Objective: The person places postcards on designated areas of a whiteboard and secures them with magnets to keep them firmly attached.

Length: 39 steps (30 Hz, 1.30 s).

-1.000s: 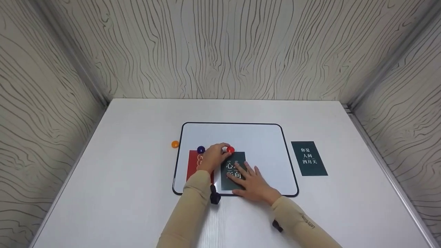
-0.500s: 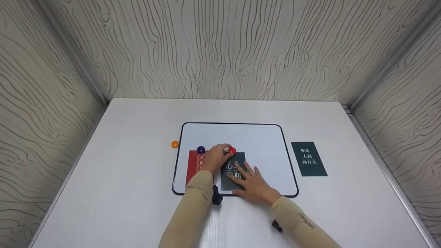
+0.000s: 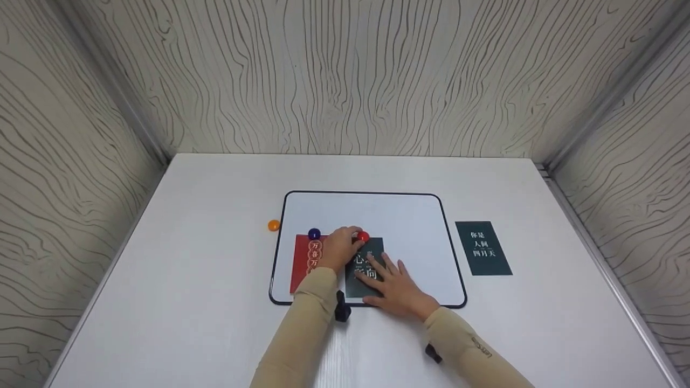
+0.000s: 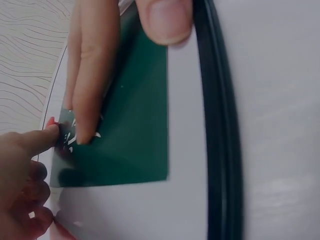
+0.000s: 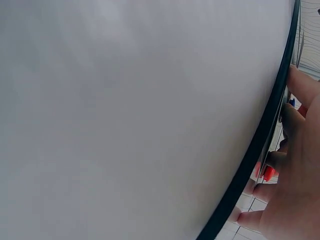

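Observation:
My left hand (image 3: pixel 338 249) pinches a round red magnet (image 3: pixel 363 236) between thumb and index finger, at the top edge of a dark green card (image 3: pixel 372 248) with white characters. That card lies on a black-rimmed whiteboard (image 3: pixel 409 215). My right hand (image 3: pixel 398 291) rests on the card with spread, straight fingers, its thumb near the board's front rim. In the left wrist view, the right hand's fingers (image 4: pixel 90 75) lie across the card (image 4: pixel 135 125), and the left hand (image 4: pixel 15 170) reaches in from the left. The right wrist view shows the right hand (image 5: pixel 297 165) beyond the board's rim (image 5: pixel 260 135).
Left of the green card, a red card (image 3: pixel 302 264) lies on the board with a dark blue magnet (image 3: pixel 314 234) at its top edge. An orange magnet (image 3: pixel 274 225) sits by the board's left rim. Another dark green card (image 3: pixel 484 248) lies on the white table (image 3: pixel 215 242), right of the board.
The left hand and red magnet have shifted slightly right and toward me, onto the green card's top edge. The right hand has stayed in place.

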Tool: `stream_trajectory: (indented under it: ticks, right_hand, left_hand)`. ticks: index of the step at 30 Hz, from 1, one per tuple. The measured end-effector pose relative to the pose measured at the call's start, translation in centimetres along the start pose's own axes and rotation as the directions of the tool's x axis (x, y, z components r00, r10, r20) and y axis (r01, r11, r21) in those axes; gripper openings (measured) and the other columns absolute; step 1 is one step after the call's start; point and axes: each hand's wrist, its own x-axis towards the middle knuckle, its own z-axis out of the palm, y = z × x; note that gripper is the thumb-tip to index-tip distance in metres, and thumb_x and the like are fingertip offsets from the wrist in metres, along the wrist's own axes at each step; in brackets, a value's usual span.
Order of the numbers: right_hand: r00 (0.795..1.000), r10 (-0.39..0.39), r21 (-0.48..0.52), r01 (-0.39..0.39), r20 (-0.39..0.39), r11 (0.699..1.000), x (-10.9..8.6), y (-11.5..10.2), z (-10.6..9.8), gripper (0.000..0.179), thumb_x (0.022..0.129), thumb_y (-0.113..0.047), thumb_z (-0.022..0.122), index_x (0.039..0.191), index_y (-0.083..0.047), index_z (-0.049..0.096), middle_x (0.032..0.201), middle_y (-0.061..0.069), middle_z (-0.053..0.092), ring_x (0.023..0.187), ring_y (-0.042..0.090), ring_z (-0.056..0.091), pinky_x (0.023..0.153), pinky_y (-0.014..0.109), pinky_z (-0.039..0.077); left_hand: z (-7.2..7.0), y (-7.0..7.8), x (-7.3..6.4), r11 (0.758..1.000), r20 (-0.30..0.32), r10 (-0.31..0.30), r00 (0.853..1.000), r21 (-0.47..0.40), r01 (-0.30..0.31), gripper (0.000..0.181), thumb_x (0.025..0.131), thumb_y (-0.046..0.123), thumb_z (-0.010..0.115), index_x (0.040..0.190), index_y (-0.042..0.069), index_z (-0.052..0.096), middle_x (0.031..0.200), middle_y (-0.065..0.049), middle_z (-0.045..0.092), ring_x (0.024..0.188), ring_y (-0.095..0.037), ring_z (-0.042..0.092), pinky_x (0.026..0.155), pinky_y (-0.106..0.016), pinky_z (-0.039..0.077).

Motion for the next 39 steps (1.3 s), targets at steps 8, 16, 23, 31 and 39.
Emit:
stream_trajectory:
  ticks: [8, 16, 23, 31, 39]
  right_hand:
    - [1.0, -0.005, 0.016, 0.006, -0.018, 1.0, 0.0, -0.2, -0.3, 0.059, 0.093, -0.054, 0.052, 0.147, -0.033, 0.039, 0.162, 0.012, 0.022, 0.149, 0.046, 0.017, 0.117, 0.068, 0.02]
    - [1.0, 0.008, 0.049, -0.007, -0.024, 0.999, 0.1, -0.3, -0.3, 0.059, 0.092, -0.053, 0.054, 0.146, -0.031, 0.041, 0.162, 0.012, 0.022, 0.149, 0.047, 0.017, 0.116, 0.069, 0.019]
    - [1.0, -0.003, 0.042, 0.004, -0.029, 0.999, 0.1, -0.2, -0.1, 0.059, 0.092, -0.053, 0.053, 0.146, -0.031, 0.04, 0.162, 0.013, 0.021, 0.148, 0.047, 0.016, 0.116, 0.069, 0.019]
    - [0.999, -0.004, 0.05, 0.006, -0.036, 0.999, 0.1, 0.0, 0.1, 0.06, 0.092, -0.054, 0.053, 0.146, -0.033, 0.039, 0.162, 0.013, 0.02, 0.149, 0.047, 0.015, 0.116, 0.069, 0.018]
    - [0.998, -0.02, 0.071, 0.024, -0.059, 0.997, 0.2, 0.1, 0.2, 0.061, 0.092, -0.053, 0.054, 0.147, -0.033, 0.038, 0.162, 0.013, 0.02, 0.148, 0.048, 0.015, 0.115, 0.071, 0.018]
  left_hand:
    - [-0.1, 0.1, -0.2, 0.998, -0.033, 0.05, 0.998, 0.034, -0.049, 0.036, 0.093, 0.026, 0.064, 0.127, 0.015, 0.063, 0.124, -0.01, 0.068, 0.117, -0.025, 0.065, 0.101, -0.04, 0.052]
    - [-0.2, -0.1, -0.4, 0.999, -0.041, 0.054, 0.998, -0.004, -0.054, 0.036, 0.093, 0.025, 0.063, 0.127, 0.013, 0.063, 0.125, -0.012, 0.068, 0.118, -0.026, 0.064, 0.102, -0.041, 0.052]
    - [-0.3, -0.5, -0.9, 0.996, -0.044, 0.086, 0.995, 0.004, -0.086, 0.036, 0.095, 0.026, 0.061, 0.128, 0.015, 0.062, 0.125, -0.009, 0.068, 0.118, -0.024, 0.065, 0.102, -0.039, 0.052]
    - [-1.1, -0.9, -1.5, 0.996, -0.04, 0.09, 0.995, -0.008, -0.09, 0.038, 0.095, 0.027, 0.06, 0.132, 0.017, 0.059, 0.132, -0.01, 0.064, 0.123, -0.027, 0.061, 0.106, -0.043, 0.049]
    - [-1.8, -1.4, -2.1, 0.989, -0.021, 0.138, 0.99, 0.053, -0.137, 0.037, 0.095, 0.029, 0.06, 0.131, 0.021, 0.06, 0.131, -0.009, 0.064, 0.121, -0.027, 0.063, 0.104, -0.044, 0.05]
